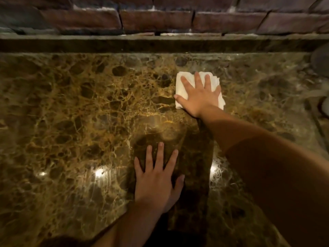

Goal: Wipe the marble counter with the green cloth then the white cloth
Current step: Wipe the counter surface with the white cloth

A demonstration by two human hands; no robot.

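Note:
The brown, gold-veined marble counter (pixel 74 111) fills the head view. A folded white cloth (pixel 181 88) lies flat on it toward the back, right of centre. My right hand (pixel 199 97) presses down on the cloth, palm flat and fingers spread. Nearer to me, my left hand (pixel 156 177) rests flat on the bare marble with fingers apart and nothing in it. No green cloth shows in this view.
A raised marble ledge (pixel 160 44) runs along the back of the counter under a brick wall (pixel 156 16). Dark, blurred objects (pixel 321 63) sit at the far right edge. Bright light reflections (pixel 98 172) spot the near marble.

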